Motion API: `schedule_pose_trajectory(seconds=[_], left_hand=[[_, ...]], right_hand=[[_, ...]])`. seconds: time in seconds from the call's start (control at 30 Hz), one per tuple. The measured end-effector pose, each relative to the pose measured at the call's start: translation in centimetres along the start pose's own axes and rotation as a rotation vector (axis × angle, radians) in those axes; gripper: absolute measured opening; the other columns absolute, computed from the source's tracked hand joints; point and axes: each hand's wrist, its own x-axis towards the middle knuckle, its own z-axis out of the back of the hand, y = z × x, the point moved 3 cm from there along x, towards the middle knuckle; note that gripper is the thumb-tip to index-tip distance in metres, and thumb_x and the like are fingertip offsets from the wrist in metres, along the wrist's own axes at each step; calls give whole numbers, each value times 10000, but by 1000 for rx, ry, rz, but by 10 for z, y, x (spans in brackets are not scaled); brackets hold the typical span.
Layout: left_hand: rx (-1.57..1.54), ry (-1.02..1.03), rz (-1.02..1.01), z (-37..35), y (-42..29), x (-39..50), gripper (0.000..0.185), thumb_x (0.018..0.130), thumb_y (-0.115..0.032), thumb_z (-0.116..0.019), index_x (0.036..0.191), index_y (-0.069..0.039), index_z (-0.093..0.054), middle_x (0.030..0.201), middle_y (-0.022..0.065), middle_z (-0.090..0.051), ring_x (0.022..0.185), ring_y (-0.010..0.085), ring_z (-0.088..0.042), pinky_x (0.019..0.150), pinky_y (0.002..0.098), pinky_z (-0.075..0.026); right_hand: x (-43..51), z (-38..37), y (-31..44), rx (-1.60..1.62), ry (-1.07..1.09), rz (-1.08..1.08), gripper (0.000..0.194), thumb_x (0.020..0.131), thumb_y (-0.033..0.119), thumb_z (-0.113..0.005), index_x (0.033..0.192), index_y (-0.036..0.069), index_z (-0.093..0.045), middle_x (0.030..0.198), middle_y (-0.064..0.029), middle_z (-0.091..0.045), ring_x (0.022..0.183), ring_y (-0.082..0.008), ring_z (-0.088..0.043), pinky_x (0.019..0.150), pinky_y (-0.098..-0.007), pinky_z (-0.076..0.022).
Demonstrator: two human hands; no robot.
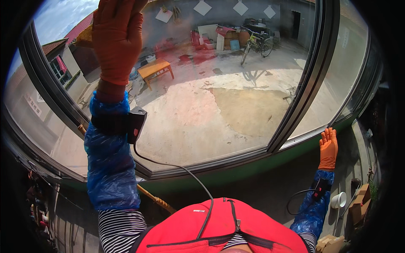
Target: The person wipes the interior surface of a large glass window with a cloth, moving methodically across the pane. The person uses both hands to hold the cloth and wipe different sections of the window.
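Note:
My left hand, in an orange rubber glove, is raised high against the window pane, its fingertips cut off by the top edge. Beneath the palm, a yellow cloth sticks out on the left; most of it is hidden. My right hand, gloved in orange too, rests with straight fingers at the window sill on the right and holds nothing. Blue plastic sleeve covers wrap both forearms. The dark metal window frame runs between the hands.
A bamboo pole leans below the sill. On the right stand a white bucket and a cardboard box. A black cable hangs from my left wrist device. Beyond the glass are a wooden table and a bicycle.

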Motion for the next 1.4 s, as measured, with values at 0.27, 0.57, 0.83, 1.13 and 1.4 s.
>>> schedule_pose_trajectory(seconds=[0.27,0.57,0.83,1.13,1.4], left_hand=[[148,326,487,64,-198,-315,722,901,-96,-748,1555,-211,-463,1607,103,-415,1522,417,-303,1204,567,-298],[336,28,640,95,-10,-213,619,1048,-126,-558,1616,-36,-330,1687,213,-270,1589,409,-144,1269,518,-80],[-77,-119,394,138,186,42,370,1047,-160,-592,1406,-72,-601,1311,129,-654,1171,246,-621,985,366,-474],[208,-130,289,150,123,-113,507,1020,-134,-611,1508,-49,-505,1553,182,-465,1470,357,-383,1209,438,-292],[264,120,719,131,-84,-325,659,1049,-263,-513,1609,12,-301,1674,246,-262,1568,440,-187,1266,524,-124]], right_hand=[[34,-289,109,-856,60,1451,729,1032,467,-611,1633,175,-320,1711,-83,-256,1561,-296,-275,1285,-434,-200],[30,-342,84,-802,61,1800,781,1058,601,-410,1672,175,-181,1735,-99,-175,1609,-299,-107,1299,-479,-51],[40,-332,87,-806,120,1846,721,1080,492,-448,1660,126,-225,1720,-114,-228,1596,-309,-176,1295,-459,-116],[47,-328,87,-780,139,1863,695,1097,482,-431,1629,55,-295,1682,-163,-304,1554,-313,-294,1273,-415,-214],[45,-328,89,-789,130,1862,706,1092,519,-408,1633,79,-296,1680,-161,-312,1555,-324,-288,1273,-434,-215]])
